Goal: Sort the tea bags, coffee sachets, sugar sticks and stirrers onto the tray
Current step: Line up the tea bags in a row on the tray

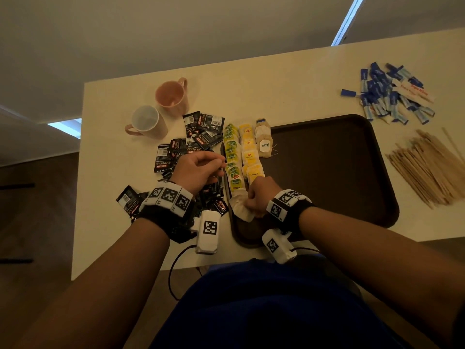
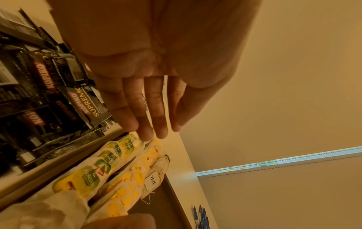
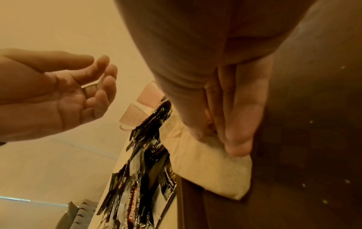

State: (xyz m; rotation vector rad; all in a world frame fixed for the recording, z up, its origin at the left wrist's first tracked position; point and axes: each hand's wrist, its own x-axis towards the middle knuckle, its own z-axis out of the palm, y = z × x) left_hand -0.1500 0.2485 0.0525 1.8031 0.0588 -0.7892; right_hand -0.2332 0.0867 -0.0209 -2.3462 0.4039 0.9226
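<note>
Brown plastic tray [image 1: 327, 172] is seen on a cream table [image 1: 251, 91]; along its left edge three rows of tea bags are laid: a green-labelled row [image 1: 232, 159], a yellow-labelled row [image 1: 250, 154] and a short row of plain bags, one tagged "YATÉ" [image 1: 264, 144]. At the near end of the green row a plain white tea bag [image 1: 240, 206] lies over the tray's left rim; it is pressed down by the right hand [image 1: 259, 197], whose fingers are curled onto it, with the fingertips [image 3: 238, 142] on the paper; whether the bag is pinched or only pressed cannot be told. The left hand [image 1: 198, 170] is held above the black coffee sachets [image 1: 186, 147], which are heaped on the table just left of the tray; its fingers [image 2: 145, 108] are loosely extended and slightly curled, and nothing is held in them. Blue and white sugar sticks [image 1: 392, 94] are piled on the table beyond the tray's far right corner; wooden stirrers [image 1: 427, 167] are heaped to the right of the tray; neither pile is on the tray. Two pink mugs [image 1: 161, 107] are noted at the table's far left, beyond the sachets.
</note>
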